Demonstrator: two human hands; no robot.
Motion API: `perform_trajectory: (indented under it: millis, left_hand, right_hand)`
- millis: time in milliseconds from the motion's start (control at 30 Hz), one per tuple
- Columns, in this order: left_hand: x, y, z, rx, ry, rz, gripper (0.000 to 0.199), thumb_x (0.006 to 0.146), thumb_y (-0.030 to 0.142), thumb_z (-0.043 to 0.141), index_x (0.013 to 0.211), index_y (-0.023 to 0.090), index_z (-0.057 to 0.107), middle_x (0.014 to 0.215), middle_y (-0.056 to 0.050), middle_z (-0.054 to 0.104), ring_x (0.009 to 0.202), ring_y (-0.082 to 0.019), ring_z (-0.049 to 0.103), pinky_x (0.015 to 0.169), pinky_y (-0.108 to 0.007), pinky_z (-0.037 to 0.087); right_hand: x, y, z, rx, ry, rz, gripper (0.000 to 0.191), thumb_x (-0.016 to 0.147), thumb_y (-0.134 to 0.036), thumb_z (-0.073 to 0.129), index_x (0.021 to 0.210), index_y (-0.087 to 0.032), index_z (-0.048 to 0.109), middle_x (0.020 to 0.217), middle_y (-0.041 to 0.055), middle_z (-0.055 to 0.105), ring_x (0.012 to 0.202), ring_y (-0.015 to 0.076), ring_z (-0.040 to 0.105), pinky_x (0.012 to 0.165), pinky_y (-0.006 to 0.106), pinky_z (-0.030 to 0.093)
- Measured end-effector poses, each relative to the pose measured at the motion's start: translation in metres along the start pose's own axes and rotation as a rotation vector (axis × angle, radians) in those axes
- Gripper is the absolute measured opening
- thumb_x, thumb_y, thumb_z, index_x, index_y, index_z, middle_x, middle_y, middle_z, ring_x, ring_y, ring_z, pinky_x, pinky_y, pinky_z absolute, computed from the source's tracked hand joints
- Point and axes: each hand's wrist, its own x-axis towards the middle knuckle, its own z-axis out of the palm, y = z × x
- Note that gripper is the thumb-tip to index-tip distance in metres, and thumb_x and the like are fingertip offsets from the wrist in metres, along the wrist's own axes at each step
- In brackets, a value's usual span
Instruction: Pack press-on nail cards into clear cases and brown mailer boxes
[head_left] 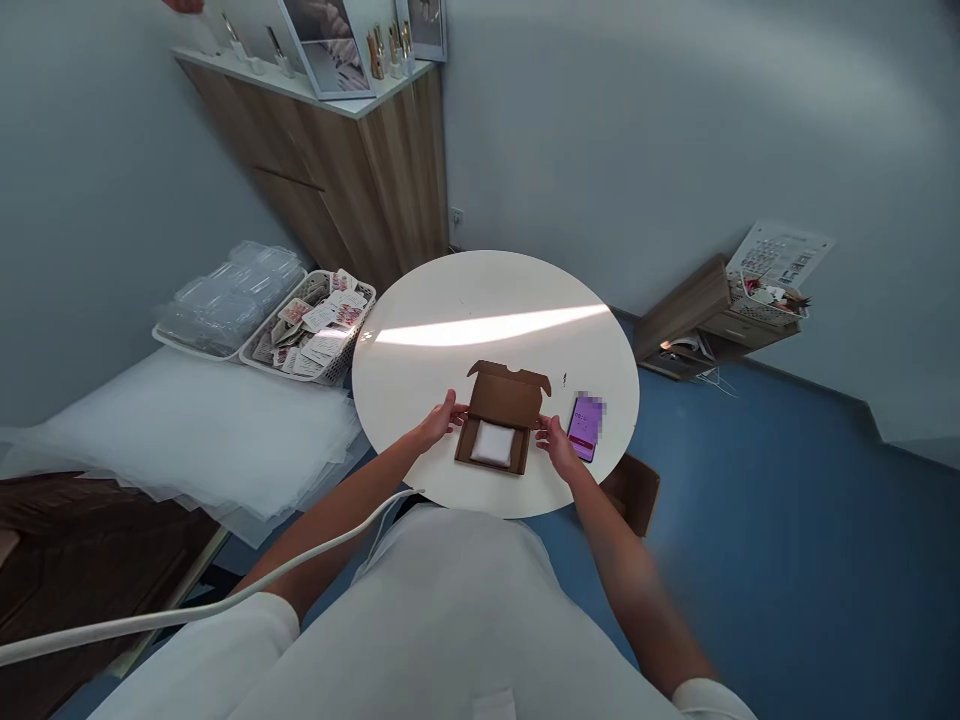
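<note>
A small brown cardboard box [463,455] lies on the round white table [420,375], its lid [504,396] folded open toward the far side. Inside sits a white, soft-looking wrapped packet [493,444]; what it contains is hidden. My left hand [442,418] grips the box's left side near the lid fold, thumb uppermost. On the opposite side, my right hand [553,440] has its fingers at the right edge by the fold. A phone [584,428] with a purple screen lies just right of my right hand.
A white basket of printed cards [315,325] and a tray of clear plastic boxes [229,300] stand left, beside stacked translucent sheets [225,420]. A white cable [300,556] crosses my left arm. Below the table's right edge is an open brown carton [640,495].
</note>
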Motion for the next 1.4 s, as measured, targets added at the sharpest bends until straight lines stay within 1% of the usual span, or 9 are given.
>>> perform_trajectory:
  millis: [267, 433, 533, 633, 767, 933, 1067, 1200, 1400]
  left_hand:
    - [0.007, -0.005, -0.006, -0.042, 0.000, -0.050, 0.078, 0.071, 0.074, 0.014, 0.101, 0.018, 0.060, 0.110, -0.009, 0.058, 0.099, -0.024, 0.049, 0.076, -0.036, 0.041]
    - [0.020, 0.005, -0.009, -0.086, 0.010, -0.038, 0.077, 0.071, 0.074, 0.017, 0.102, 0.017, 0.060, 0.120, -0.010, 0.052, 0.100, -0.024, 0.048, 0.077, -0.035, 0.042]
    - [0.026, 0.013, -0.007, -0.125, -0.027, 0.002, 0.077, 0.073, 0.072, 0.017, 0.106, 0.017, 0.058, 0.119, -0.009, 0.053, 0.101, -0.024, 0.049, 0.080, -0.035, 0.041]
    - [0.029, 0.015, -0.005, -0.151, 0.009, 0.023, 0.078, 0.073, 0.072, 0.014, 0.116, 0.018, 0.051, 0.121, -0.010, 0.052, 0.106, -0.024, 0.047, 0.081, -0.036, 0.040]
    - [0.027, 0.011, -0.007, -0.128, -0.008, 0.011, 0.079, 0.073, 0.072, 0.004, 0.128, 0.025, 0.036, 0.123, -0.009, 0.051, 0.112, -0.024, 0.045, 0.082, -0.037, 0.039]
    - [0.022, 0.013, -0.017, -0.097, -0.143, -0.027, 0.079, 0.072, 0.072, 0.000, 0.120, 0.031, 0.047, 0.127, -0.004, 0.049, 0.120, -0.026, 0.037, 0.087, -0.039, 0.034]
    - [0.019, 0.017, -0.017, -0.101, -0.165, -0.076, 0.078, 0.072, 0.073, 0.007, 0.120, 0.029, 0.048, 0.128, -0.004, 0.047, 0.118, -0.027, 0.036, 0.086, -0.038, 0.034]
    - [0.018, 0.020, -0.013, -0.095, -0.145, -0.097, 0.082, 0.070, 0.075, 0.009, 0.117, 0.023, 0.052, 0.123, -0.007, 0.049, 0.108, -0.025, 0.042, 0.080, -0.034, 0.037]
    - [0.013, 0.026, -0.014, -0.099, -0.208, -0.123, 0.084, 0.070, 0.075, 0.007, 0.113, 0.020, 0.054, 0.110, -0.008, 0.056, 0.100, -0.024, 0.048, 0.075, -0.032, 0.039]
  right_hand:
    - [0.003, 0.002, 0.003, 0.029, 0.015, 0.008, 0.055, 0.073, -0.069, 0.032, 0.100, -0.028, 0.057, 0.114, 0.0016, 0.052, 0.083, 0.0170, 0.053, 0.068, 0.030, 0.044]
    - [0.016, -0.012, 0.009, 0.076, -0.012, -0.015, 0.055, 0.073, -0.069, 0.033, 0.102, -0.028, 0.056, 0.119, 0.0008, 0.051, 0.091, 0.0177, 0.053, 0.073, 0.030, 0.043]
    - [0.024, -0.022, 0.013, 0.085, 0.014, -0.047, 0.053, 0.074, -0.067, 0.034, 0.113, -0.033, 0.048, 0.125, -0.0021, 0.047, 0.099, 0.0176, 0.051, 0.079, 0.031, 0.043]
    - [0.028, -0.027, 0.017, 0.052, 0.048, -0.025, 0.056, 0.075, -0.066, 0.032, 0.124, -0.040, 0.035, 0.130, -0.0052, 0.042, 0.105, 0.0163, 0.049, 0.084, 0.032, 0.042]
    - [0.024, -0.028, 0.016, 0.046, 0.006, -0.026, 0.059, 0.075, -0.069, 0.025, 0.125, -0.039, 0.036, 0.132, -0.0057, 0.040, 0.110, 0.0169, 0.047, 0.089, 0.033, 0.039]
    - [0.015, -0.032, 0.006, 0.022, -0.097, 0.037, 0.061, 0.075, -0.071, 0.014, 0.123, -0.042, 0.039, 0.137, -0.0069, 0.034, 0.121, 0.0206, 0.037, 0.091, 0.039, 0.035]
    - [0.009, -0.040, -0.001, 0.025, -0.213, 0.099, 0.059, 0.076, -0.070, 0.012, 0.125, -0.045, 0.033, 0.142, -0.0080, 0.025, 0.127, 0.0219, 0.029, 0.092, 0.044, 0.031]
    - [0.006, -0.044, -0.005, -0.047, -0.220, 0.150, 0.058, 0.076, -0.070, 0.015, 0.126, -0.045, 0.032, 0.141, -0.0076, 0.027, 0.123, 0.0228, 0.033, 0.090, 0.043, 0.031]
    - [0.006, -0.039, -0.006, -0.095, -0.067, 0.175, 0.063, 0.074, -0.072, 0.019, 0.119, -0.038, 0.048, 0.124, -0.0019, 0.047, 0.099, 0.0203, 0.048, 0.077, 0.033, 0.042]
